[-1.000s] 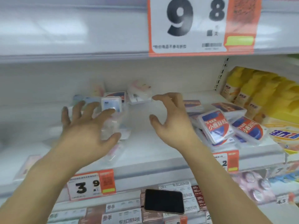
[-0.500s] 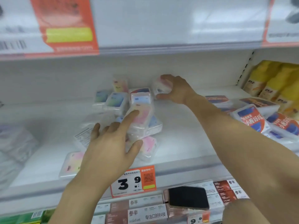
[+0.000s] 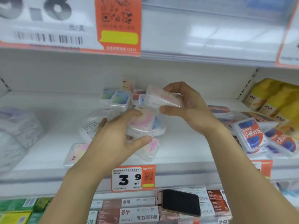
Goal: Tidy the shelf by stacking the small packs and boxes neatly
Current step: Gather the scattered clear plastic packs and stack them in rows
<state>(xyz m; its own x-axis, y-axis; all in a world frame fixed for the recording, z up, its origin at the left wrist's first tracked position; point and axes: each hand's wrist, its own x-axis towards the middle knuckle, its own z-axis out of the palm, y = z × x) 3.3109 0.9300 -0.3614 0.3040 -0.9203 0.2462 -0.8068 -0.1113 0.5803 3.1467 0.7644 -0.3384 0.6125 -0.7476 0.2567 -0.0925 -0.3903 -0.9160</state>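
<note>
Right hand [image 3: 187,107] has lifted a pack [image 3: 161,97]; left hand [image 3: 116,136] grips another pack [image 3: 142,122].

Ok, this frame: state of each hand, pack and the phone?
Right hand: grips a pink pack, lifted off the shelf.
Left hand: holds the pink pack on the pile.
Flat pink pack: lying near the shelf edge.
Phone: screen dark, resting on boxes below.

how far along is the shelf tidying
Early. A small stack of clear packs is forming under the left hand, which grips it. The right hand holds a pink pack above it. Loose packs and the red-blue boxes still lie scattered.
</note>
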